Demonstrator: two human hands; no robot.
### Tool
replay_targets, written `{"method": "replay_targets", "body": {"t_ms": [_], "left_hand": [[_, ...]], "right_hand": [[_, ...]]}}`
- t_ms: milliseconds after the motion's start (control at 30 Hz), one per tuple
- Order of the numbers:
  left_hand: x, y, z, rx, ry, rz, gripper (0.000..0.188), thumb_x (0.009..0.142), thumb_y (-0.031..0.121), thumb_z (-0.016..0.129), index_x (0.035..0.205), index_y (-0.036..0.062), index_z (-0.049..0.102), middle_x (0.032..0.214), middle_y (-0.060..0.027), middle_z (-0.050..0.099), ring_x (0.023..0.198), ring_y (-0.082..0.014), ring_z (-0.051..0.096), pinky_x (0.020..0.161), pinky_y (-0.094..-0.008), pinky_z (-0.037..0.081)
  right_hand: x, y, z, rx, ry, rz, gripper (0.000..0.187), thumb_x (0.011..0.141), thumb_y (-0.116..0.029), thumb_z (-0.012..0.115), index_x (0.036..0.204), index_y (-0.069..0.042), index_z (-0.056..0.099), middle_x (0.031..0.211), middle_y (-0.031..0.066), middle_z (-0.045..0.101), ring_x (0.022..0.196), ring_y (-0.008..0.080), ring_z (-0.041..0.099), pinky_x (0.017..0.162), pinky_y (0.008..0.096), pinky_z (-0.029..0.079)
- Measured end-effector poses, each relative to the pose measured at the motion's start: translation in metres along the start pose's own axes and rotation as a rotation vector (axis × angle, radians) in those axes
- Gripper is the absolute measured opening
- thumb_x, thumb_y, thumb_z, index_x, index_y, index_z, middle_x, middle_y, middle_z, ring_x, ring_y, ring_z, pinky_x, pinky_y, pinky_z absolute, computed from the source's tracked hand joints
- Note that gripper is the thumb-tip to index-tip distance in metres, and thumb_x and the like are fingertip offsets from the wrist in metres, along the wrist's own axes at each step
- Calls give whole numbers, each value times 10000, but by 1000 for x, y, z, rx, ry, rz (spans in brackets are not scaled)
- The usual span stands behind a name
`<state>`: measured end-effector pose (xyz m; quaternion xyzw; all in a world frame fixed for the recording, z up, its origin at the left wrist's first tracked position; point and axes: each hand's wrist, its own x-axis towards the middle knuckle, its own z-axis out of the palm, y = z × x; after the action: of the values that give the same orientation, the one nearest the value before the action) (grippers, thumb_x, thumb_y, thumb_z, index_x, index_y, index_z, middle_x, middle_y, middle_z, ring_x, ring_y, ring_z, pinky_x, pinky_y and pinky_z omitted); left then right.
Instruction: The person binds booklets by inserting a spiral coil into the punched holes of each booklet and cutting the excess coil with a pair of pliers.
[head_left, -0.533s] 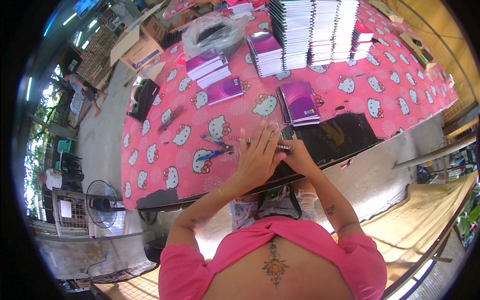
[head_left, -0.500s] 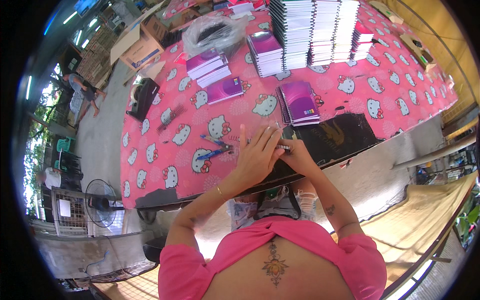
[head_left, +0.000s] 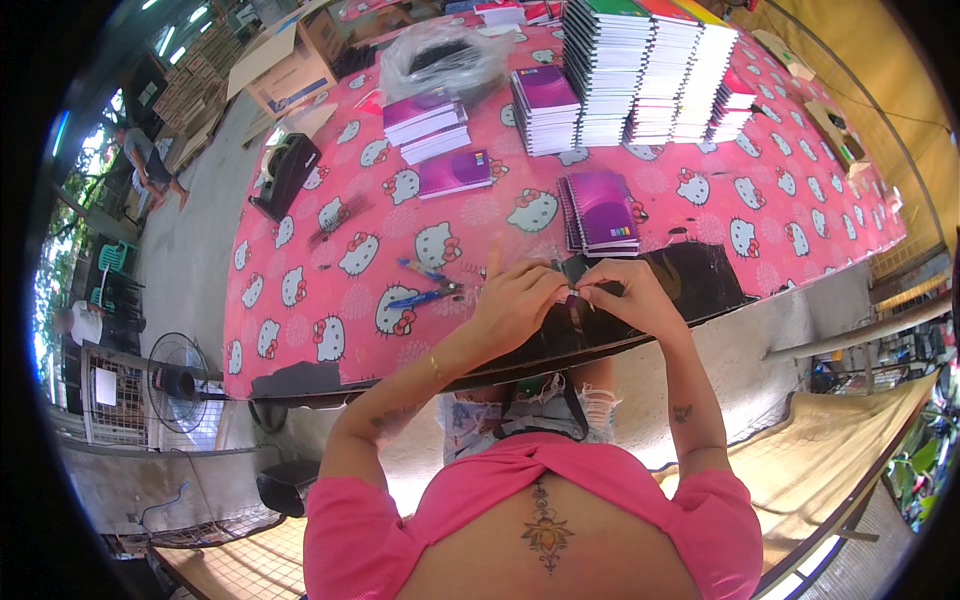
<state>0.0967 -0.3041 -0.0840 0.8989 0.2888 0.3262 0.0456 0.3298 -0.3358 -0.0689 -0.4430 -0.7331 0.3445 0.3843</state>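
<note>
Close together at the near table edge, my left hand (head_left: 512,308) and my right hand (head_left: 632,292) meet fingertip to fingertip. Both are closed in a pinch around a small dark and purple item (head_left: 574,302), mostly hidden by the fingers and too small to name. My left index finger points up, away from the pinch. Left of my left hand lie pliers with blue handles (head_left: 428,292), beside a thin pink wire coil. Just beyond my hands rests a short stack of purple spiral notebooks (head_left: 603,215). Beneath my hands is a black patch (head_left: 700,285) on the tabletop.
The pink patterned table (head_left: 330,265) carries a single purple notebook (head_left: 455,174), more notebook piles (head_left: 425,125), tall notebook stacks (head_left: 607,80), a clear plastic bag (head_left: 445,65) and a black tape dispenser (head_left: 287,175). A cardboard box (head_left: 285,70) and a fan (head_left: 178,383) stand left.
My right hand has shifted right and turned into a fingertip pinch. My left fingers have drawn in toward it. The view has shifted slightly, and a person in the background has moved.
</note>
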Motion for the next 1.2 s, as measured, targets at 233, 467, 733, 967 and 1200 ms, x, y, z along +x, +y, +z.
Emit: {"method": "replay_targets", "body": {"t_ms": [233, 467, 733, 967, 1200], "left_hand": [[0, 3, -4, 7, -105, -18, 172, 926, 182, 668, 1073, 94, 668, 981, -43, 687, 980, -238, 652, 1037, -542, 360], [-4, 0, -26, -176, -71, -38, 339, 906, 144, 687, 1228, 56, 630, 1166, -130, 648, 1086, -315, 606, 937, -434, 456], [-83, -99, -94, 151, -184, -162, 411, 947, 266, 664, 1310, 83, 599, 1259, -134, 624, 1271, -348, 525, 1037, -474, 433], [-60, -62, -78, -482, -92, -808, 364, 1017, 308, 546, 1285, 66, 595, 1069, -123, 678, 1027, -300, 668, 904, -494, 540], [-44, -65, -60, -1360, -442, -1296, 324, 1032, 293, 530, 1135, -6, 601, 942, -156, 697, 823, -255, 714, 720, -404, 605]], "right_hand": [[1, 8, 20, -16, 53, -102, 70, 845, 11, 699, 912, 11, 677, 865, 90, 697, 776, 176, 653, 721, 316, 515], [-5, -13, 46, 262, 311, -30, 306, 877, -48, 716, 1182, -54, 704, 1036, 141, 704, 945, 167, 679, 810, 311, 530], [-36, 1, 80, -478, 250, -251, 516, 706, 39, 679, 1204, -92, 710, 1272, 88, 672, 1176, 310, 622, 995, 433, 481], [-41, 4, 92, -536, 125, -155, 496, 728, -105, 701, 1223, -77, 680, 1340, 98, 614, 1262, 302, 560, 1051, 448, 423], [-41, 1, 94, -545, 130, -152, 455, 758, -110, 692, 1210, -67, 680, 1309, 106, 621, 1252, 299, 562, 1056, 446, 433]]}}
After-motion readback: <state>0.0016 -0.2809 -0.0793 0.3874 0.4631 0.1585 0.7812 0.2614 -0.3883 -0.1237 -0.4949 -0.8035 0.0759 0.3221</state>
